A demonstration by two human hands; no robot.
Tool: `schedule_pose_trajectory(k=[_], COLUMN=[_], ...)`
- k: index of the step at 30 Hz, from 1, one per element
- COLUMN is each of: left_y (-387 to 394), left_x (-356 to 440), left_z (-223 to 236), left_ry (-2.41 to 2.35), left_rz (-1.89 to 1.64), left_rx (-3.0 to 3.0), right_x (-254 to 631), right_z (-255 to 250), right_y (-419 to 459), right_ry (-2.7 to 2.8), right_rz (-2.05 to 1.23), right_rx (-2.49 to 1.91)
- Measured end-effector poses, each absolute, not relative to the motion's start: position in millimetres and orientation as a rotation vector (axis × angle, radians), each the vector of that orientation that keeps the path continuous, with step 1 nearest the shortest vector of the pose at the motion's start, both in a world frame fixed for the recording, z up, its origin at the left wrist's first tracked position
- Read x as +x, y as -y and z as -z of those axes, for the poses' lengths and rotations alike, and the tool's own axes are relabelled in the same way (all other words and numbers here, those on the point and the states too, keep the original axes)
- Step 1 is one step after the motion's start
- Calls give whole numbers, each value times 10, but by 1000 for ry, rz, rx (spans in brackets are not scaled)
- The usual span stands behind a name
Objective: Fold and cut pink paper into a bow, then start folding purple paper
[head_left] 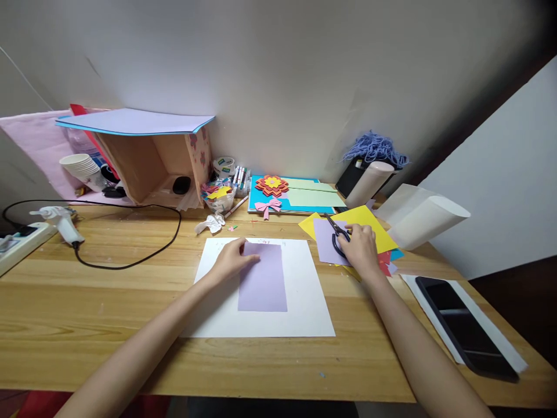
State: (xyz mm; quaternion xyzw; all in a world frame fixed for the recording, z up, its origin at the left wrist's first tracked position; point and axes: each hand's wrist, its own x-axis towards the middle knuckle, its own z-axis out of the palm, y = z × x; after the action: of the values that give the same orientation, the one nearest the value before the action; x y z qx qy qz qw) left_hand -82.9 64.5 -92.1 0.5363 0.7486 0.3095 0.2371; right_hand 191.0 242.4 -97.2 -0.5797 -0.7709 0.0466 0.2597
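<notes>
A lilac sheet of paper (264, 284) lies on a larger white sheet (307, 302) in the middle of the table. My left hand (235, 258) is closed at its upper left corner, thumb over the paper and the other fingers curled. To the right, my right hand (362, 247) has its fingers closed around the black handles of a pair of scissors (336, 233). The blades point up and left. Beneath the scissors lie a second lilac piece (324, 247) and yellow paper (369, 223), with red and blue scraps partly hidden.
A glue gun (61, 223) with a black cord lies at left, near an open box (152, 162). A paper flower (272, 184) and pink bow (267, 206) rest on blue card behind. At right are a phone (465, 325) and a curled white sheet (429, 220).
</notes>
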Motion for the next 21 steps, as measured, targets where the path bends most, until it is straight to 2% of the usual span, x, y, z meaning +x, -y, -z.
schedule_pose_trajectory(k=[2,5,6,10,12,16,19,21], left_y=[-689,-733,-740,-732,-708,-631,-577,-521], left_x=[-751,-636,-609,-581,-603,-662,-662,-594], left_z=[947,952,945,920,923,942,892,761], left_ry=[-1905,-1668,-1638,-1717,-1765,-1711,-1670,-1823], left_rz=[-1036,-1257,-1304,-1487,-1532,-1403,-1281,-1360], left_rx=[1350,1147,1091,941,860,792,993,1263], right_x=[1714,1425,1358,1287,1317,1392,1460,1498], right_z=[944,921,913,867,865,907,913,907], right_y=[-2256,-1953,-1859,-1631,-1627,-1767,-1880,-1918], right_ry=[2070,2028,1998,1969,1953,1759,1747,1879], right_rz=[-513,-1437,-1619,-1998,-2027,-1744,-1669,-1651], right_rx=[-1320,-1049,-1008,-833,-826,-990,-1000,-966])
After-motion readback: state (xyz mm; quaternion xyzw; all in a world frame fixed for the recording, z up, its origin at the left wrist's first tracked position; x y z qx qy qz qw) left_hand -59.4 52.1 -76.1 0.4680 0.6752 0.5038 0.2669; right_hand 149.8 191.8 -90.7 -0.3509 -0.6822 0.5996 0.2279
